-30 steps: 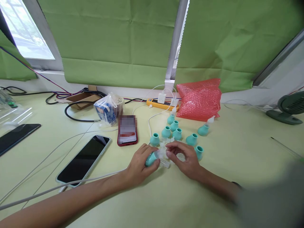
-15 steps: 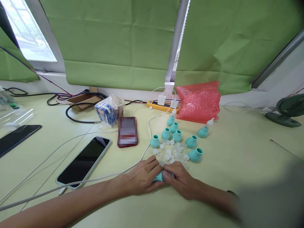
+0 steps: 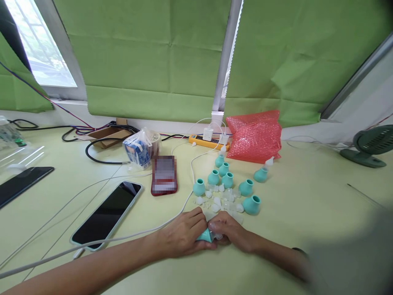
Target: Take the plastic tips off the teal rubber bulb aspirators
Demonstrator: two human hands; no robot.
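Note:
My left hand (image 3: 187,233) is wrapped around a teal rubber squeeze bulb (image 3: 205,235) on its side, mostly covered by the fingers. At the bulb's mouth, my right hand (image 3: 230,231) pinches a clear plastic nozzle piece (image 3: 217,236). Whether the piece sits inside the mouth or only against it I cannot tell. Just beyond the hands lie loose clear and white small parts (image 3: 227,196). Around them stand several more teal bulbs (image 3: 251,205) with open mouths. Two bulbs, one being the right-hand bulb (image 3: 260,174), carry white tips.
A white cable (image 3: 147,225) runs beside my left forearm. To the left lie a pale-cased phone (image 3: 107,215), a red-cased phone (image 3: 164,176) and a dark phone (image 3: 24,184). Behind are a yellow power strip (image 3: 204,141), red bubble-wrap bag (image 3: 254,137) and green fan (image 3: 368,143).
The view has tilted slightly. My right hand has turned at the bulb's mouth, so more of the bulb and the clear piece now shows. My left hand keeps its hold.

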